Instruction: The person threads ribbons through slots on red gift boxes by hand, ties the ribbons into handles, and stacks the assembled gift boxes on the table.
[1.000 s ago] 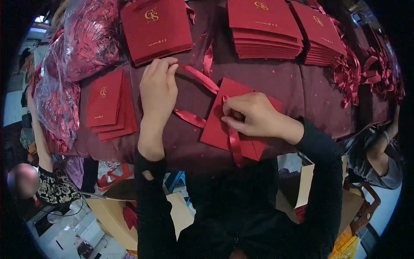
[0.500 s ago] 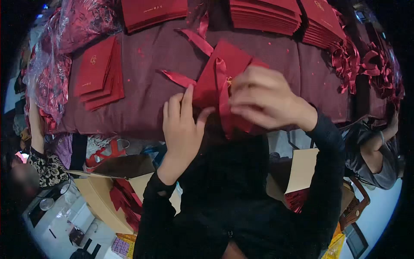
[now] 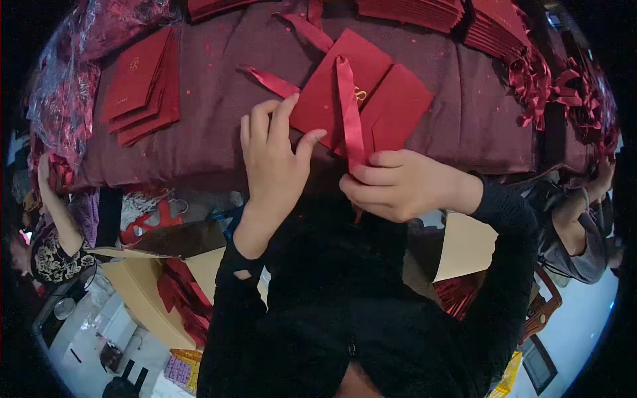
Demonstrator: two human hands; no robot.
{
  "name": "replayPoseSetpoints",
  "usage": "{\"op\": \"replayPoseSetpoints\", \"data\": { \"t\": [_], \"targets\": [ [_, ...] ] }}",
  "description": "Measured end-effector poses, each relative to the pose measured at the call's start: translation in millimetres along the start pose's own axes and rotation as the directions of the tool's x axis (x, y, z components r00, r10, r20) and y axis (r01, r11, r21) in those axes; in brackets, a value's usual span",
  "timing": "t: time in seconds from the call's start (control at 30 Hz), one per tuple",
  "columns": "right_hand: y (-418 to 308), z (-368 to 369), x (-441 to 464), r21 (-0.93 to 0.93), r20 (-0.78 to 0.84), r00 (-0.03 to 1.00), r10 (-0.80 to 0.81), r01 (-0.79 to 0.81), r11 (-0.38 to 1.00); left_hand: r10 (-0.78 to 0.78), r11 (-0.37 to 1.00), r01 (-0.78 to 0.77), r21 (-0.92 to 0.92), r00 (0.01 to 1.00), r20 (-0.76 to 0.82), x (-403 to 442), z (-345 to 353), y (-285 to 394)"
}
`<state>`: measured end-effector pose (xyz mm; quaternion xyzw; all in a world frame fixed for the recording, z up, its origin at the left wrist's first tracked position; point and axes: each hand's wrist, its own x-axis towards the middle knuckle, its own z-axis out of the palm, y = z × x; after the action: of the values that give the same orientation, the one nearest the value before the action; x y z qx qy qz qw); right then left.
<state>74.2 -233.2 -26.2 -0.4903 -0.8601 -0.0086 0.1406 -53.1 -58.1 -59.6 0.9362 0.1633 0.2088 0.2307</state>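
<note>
A red paper envelope [image 3: 318, 99] with a gold emblem lies at an angle on the cloth-covered table, its right-hand flap spread out. A red satin ribbon [image 3: 349, 109] runs down over its middle. The lower part of that ribbon is pinched in my right hand [image 3: 408, 186], just below the envelope's near edge. My left hand [image 3: 275, 152] rests with fingers spread, index fingertip at the envelope's left edge and thumb near its lower edge. Another ribbon end [image 3: 271, 82] sticks out to the left, and one more ribbon [image 3: 308, 32] lies beyond the far corner.
Several red envelopes [image 3: 142, 76] are fanned at the left beside a clear plastic bag [image 3: 60, 99]. Stacks of envelopes [image 3: 411, 13] stand at the back, with ribbons [image 3: 527, 93] hanging at the right. Cardboard boxes [image 3: 142, 292] sit below the table edge. Other people's arms [image 3: 63, 205] show at both sides.
My right hand has moved down off the envelope, uncovering its emblem and right flap, and now draws the ribbon toward me. My left hand stays by the left edge. The view has shifted slightly.
</note>
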Motion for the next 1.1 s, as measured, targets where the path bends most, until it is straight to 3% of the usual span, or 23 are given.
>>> {"op": "replayPoseSetpoints", "data": {
  "t": [0.03,0.07,0.13,0.17,0.2,0.3,0.33,0.43,0.5,0.53,0.6,0.63,0.7,0.73,0.83,1.1],
  "targets": [
    [0.6,-1.6,0.8,0.030,-0.185,0.980,0.069,-0.064,0.997,-0.035,0.998,0.036,-0.050,0.999,0.018,2.3,-1.2,-1.3],
    [4.0,-9.1,4.6,0.178,-0.276,0.942,0.192,-0.146,0.973,-0.035,0.998,0.035,-0.047,0.999,0.008,2.4,-1.1,-2.2],
    [16.5,-32.0,9.6,0.512,-0.328,0.848,0.416,-0.211,0.833,-0.020,0.998,0.017,-0.067,0.999,-0.050,0.2,1.5,-3.1],
    [19.4,-29.7,6.3,0.800,-0.351,0.742,0.572,-0.080,0.595,-0.039,0.996,0.035,-0.085,0.998,-0.054,-0.8,2.0,-2.3],
    [21.6,-28.1,5.6,0.951,-0.295,0.632,0.716,0.118,0.287,-0.036,0.996,0.031,-0.083,0.998,-0.055,-0.2,2.2,-1.9],
    [32.7,-36.1,6.0,0.917,-0.375,0.285,0.882,0.256,0.307,-0.116,0.987,0.113,-0.114,0.993,-0.019,3.1,3.3,0.8],
    [38.6,-36.8,4.1,0.877,-0.442,0.193,0.876,0.299,0.377,-0.157,0.981,0.158,-0.110,0.987,0.025,4.6,0.8,2.0],
    [49.3,-37.6,-19.0,0.872,-0.414,0.238,0.879,0.379,0.308,-0.205,0.973,0.216,-0.086,0.971,0.126,10.0,-6.0,0.1],
    [44.0,-30.5,-4.4,0.916,-0.395,0.058,0.917,-0.049,0.398,-0.212,0.972,0.227,-0.066,0.960,0.182,13.2,-8.0,-1.8],
    [43.0,-26.2,-4.3,0.918,-0.359,0.169,0.918,-0.111,0.380,-0.216,0.966,0.238,-0.105,0.958,0.187,13.4,-8.6,-2.9],
    [37.2,-10.9,10.1,0.791,-0.311,0.290,0.905,-0.450,0.415,-0.222,0.958,0.250,-0.139,0.957,0.189,13.2,-9.3,-3.6],
    [38.2,-3.1,12.3,0.689,-0.300,0.414,0.860,-0.529,0.495,-0.236,0.949,0.262,-0.177,0.959,0.158,12.5,-9.1,-2.0],
    [38.2,7.0,17.3,0.573,-0.226,0.629,0.744,-0.531,0.624,-0.247,0.939,0.269,-0.215,0.961,0.127,12.0,-9.1,-1.8],
    [37.6,15.2,22.6,0.497,-0.294,0.652,0.699,-0.520,0.695,-0.228,0.935,0.249,-0.252,0.967,0.111,11.4,-9.5,-3.7],
    [37.1,16.2,32.0,0.385,-0.242,0.687,0.685,-0.579,0.718,-0.199,0.924,0.217,-0.314,0.976,0.088,8.5,-6.5,-8.3],
    [38.9,19.4,44.0,0.329,-0.208,0.674,0.709,-0.635,0.699,-0.227,0.905,0.251,-0.344,0.968,0.107,9.1,-9.5,-4.2]
  ]
}}
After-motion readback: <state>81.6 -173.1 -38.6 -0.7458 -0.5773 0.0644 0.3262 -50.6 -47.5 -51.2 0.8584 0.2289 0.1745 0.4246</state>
